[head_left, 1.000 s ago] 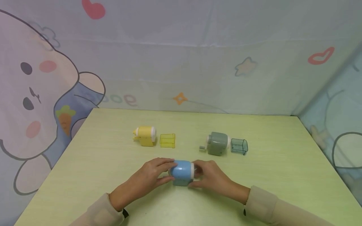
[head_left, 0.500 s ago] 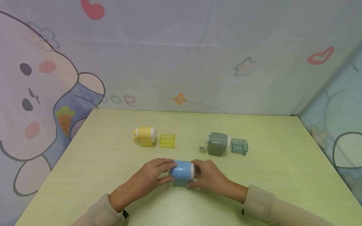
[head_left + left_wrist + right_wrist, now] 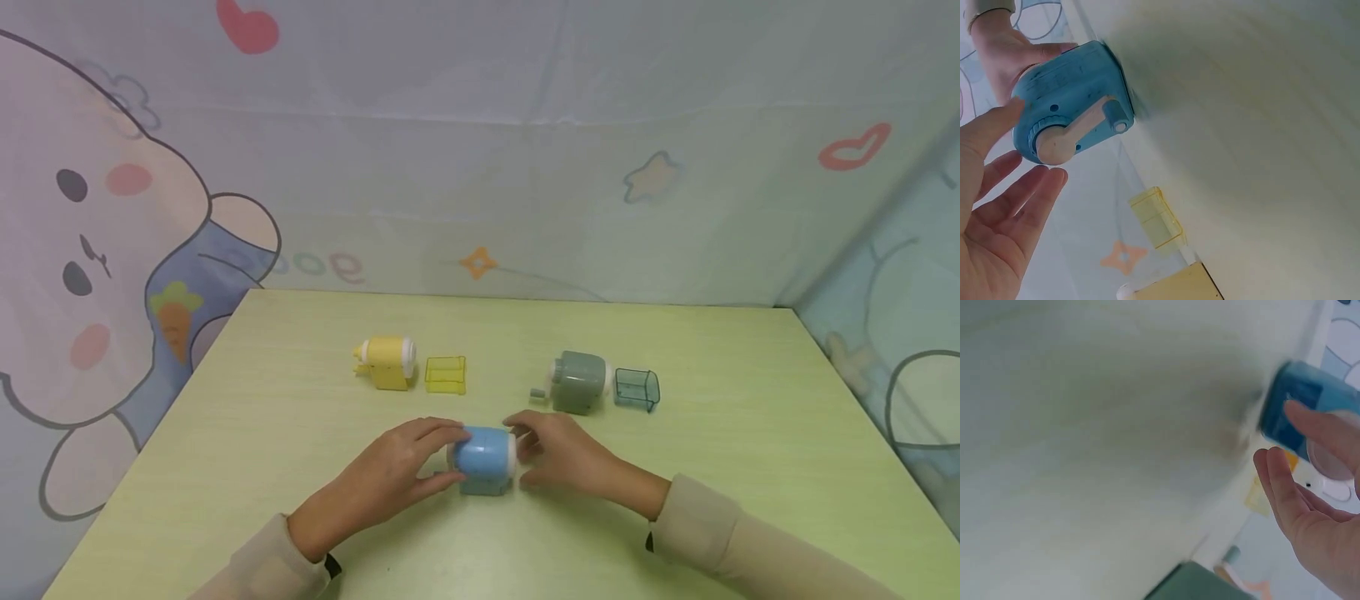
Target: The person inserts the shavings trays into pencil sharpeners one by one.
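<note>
Blue sharpener (image 3: 483, 454), plastic by appearance, stands on the counter (image 3: 255, 433) at front centre, its pale crank (image 3: 1088, 122) facing the left hand (image 3: 401, 458). That hand pinches the body at its left end, thumb to the near side and fingers over the top; its position is unchanged from half a second ago. Change noted: the right hand (image 3: 558, 450) has come off the right end and is now just beside it, thumb and fingers parted, holding nothing. Body location is practically unaltered. Assessment: the left hand alone appears to steady the piece, and the right is probably between grips. A darker panel low on that end, seen from the right wrist, suggests a bin still seated; this is not certain. Behind, to the left, is a yellow sharpener (image 3: 388, 365) with its yellow bin (image 3: 446, 375) apart from it; to the right, a grey-green sharpener (image 3: 579, 381) with a clear teal bin (image 3: 637, 389) beside it.
</note>
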`<state>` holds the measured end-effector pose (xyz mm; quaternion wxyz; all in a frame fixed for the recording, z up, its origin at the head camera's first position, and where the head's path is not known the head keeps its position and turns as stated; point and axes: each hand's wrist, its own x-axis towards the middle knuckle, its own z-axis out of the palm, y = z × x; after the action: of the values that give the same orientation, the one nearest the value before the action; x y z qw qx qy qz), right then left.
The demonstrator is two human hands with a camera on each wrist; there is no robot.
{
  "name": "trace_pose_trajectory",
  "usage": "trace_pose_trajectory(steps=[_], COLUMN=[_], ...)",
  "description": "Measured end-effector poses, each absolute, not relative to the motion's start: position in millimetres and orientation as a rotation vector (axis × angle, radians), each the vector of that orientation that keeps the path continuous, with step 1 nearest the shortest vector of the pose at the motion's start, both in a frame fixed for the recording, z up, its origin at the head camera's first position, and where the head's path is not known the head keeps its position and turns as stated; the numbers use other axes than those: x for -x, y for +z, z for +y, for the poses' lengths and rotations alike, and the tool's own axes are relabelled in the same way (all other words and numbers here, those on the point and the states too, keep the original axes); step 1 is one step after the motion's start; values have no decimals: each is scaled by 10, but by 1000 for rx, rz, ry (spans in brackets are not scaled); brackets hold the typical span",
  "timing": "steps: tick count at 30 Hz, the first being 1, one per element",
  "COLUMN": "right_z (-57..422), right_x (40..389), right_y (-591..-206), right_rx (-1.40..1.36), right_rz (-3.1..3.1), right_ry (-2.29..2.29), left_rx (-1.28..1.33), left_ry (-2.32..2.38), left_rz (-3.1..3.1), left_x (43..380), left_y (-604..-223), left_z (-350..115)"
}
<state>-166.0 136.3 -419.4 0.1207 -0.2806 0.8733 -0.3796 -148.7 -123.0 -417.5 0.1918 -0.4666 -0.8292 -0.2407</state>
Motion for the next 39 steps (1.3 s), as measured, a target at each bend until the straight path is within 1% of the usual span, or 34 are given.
trace_pose_trajectory(steps=[9,17,32,39], right_z=[1320,1239,999,896], right_x=[1857,2048,2405,2514], right_y=[-4051,-4015,-4052,-4125], right_rx=[845,871,847,807], right_rz=[2607,2691,2758,2773], right_ry=[-1156,-1118,-1066,-1079], left_rx=[1200,1061,917,809], left_ry=[-602,-509,-450,-340], left_rz=[-2317,-2373,-2402,-2458], left_x=[1583,1774,2177,2274], left_y=[-4082,-3959,-4051,-4107], left_z=[-1347,-1522,-1598,-1638])
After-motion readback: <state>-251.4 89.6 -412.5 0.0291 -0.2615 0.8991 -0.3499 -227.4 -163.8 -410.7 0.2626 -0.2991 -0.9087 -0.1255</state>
